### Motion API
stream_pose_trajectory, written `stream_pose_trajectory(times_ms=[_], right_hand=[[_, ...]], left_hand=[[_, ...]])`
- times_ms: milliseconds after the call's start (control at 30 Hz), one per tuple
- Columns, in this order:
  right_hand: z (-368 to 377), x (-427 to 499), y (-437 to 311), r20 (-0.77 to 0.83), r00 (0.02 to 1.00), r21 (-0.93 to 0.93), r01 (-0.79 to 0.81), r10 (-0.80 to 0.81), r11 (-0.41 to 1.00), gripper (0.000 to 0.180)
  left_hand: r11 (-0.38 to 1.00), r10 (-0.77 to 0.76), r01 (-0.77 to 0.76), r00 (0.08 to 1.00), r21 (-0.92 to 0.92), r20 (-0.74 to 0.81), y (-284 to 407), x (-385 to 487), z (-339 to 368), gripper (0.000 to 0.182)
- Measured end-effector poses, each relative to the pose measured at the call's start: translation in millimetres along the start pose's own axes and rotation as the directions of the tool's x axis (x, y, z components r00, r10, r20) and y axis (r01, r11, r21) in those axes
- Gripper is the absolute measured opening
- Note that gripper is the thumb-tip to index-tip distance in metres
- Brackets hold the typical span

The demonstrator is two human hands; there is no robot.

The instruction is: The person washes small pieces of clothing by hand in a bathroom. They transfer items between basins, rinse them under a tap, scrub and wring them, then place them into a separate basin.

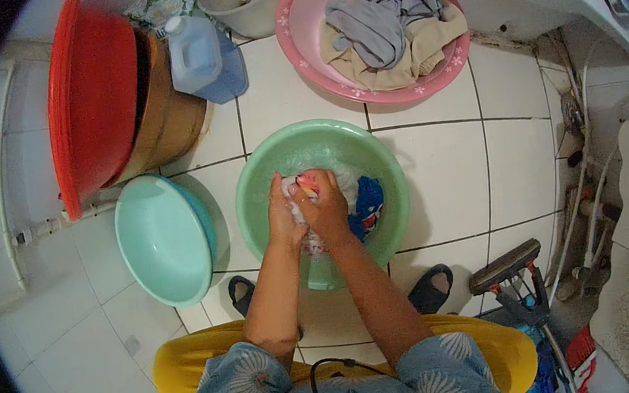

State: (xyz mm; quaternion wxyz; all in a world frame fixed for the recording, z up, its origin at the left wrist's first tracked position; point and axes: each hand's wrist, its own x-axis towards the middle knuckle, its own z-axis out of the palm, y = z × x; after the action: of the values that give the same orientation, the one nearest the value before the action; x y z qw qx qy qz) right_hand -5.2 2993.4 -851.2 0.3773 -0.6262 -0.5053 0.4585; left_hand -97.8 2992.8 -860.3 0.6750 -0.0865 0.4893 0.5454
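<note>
Over a round green plastic basin on the floor, both my hands meet around a wet white cloth with pink and yellow patches. My left hand presses it from the left with its fingers fairly straight. Bent over the cloth's other side are the fingers of my right hand. A green washboard leans at the near rim, its upper part hidden by my hands and cloth. To the right in the basin lie a blue cloth and some whitish cloth in water.
A pink basin with grey and beige clothes stands beyond. At left are a turquoise basin, tilted red basin, brown tub and blue-tinted jug. A sponge mop and hoses are at right.
</note>
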Motion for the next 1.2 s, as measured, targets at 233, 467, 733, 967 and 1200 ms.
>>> stream_pose_trajectory(times_ms=[233, 467, 733, 967, 1200], right_hand=[[-3, 23, 21, 0.275, 0.961, -0.16, 0.067, -0.021, 0.985, 0.042], [-28, 45, 18, 0.229, 0.958, -0.731, 0.285, -0.171, 0.62, 0.057], [-21, 60, 87, 0.31, 0.925, -0.812, 0.378, -0.22, 0.445, 0.045], [-10, -6, 16, -0.099, 0.995, 0.141, 0.014, 0.0, 0.99, 0.037], [-2, -6, 2, -0.122, 0.991, 0.071, 0.06, -0.051, 0.996, 0.026]], left_hand=[[0.928, 0.005, 0.028, 0.996, 0.371, -0.089, 2, 1, 0, 0.036], [-0.165, 0.47, -0.265, 0.825, 0.95, 0.312, 16, 22, -62, 0.042], [-0.518, 0.271, -0.325, 0.815, 0.791, 0.512, -2, 53, -64, 0.051], [0.994, -0.108, 0.108, 0.994, -0.016, 0.011, -1, 18, -25, 0.04], [0.999, 0.008, -0.009, 0.999, 0.039, 0.037, -8, -15, -4, 0.038]])
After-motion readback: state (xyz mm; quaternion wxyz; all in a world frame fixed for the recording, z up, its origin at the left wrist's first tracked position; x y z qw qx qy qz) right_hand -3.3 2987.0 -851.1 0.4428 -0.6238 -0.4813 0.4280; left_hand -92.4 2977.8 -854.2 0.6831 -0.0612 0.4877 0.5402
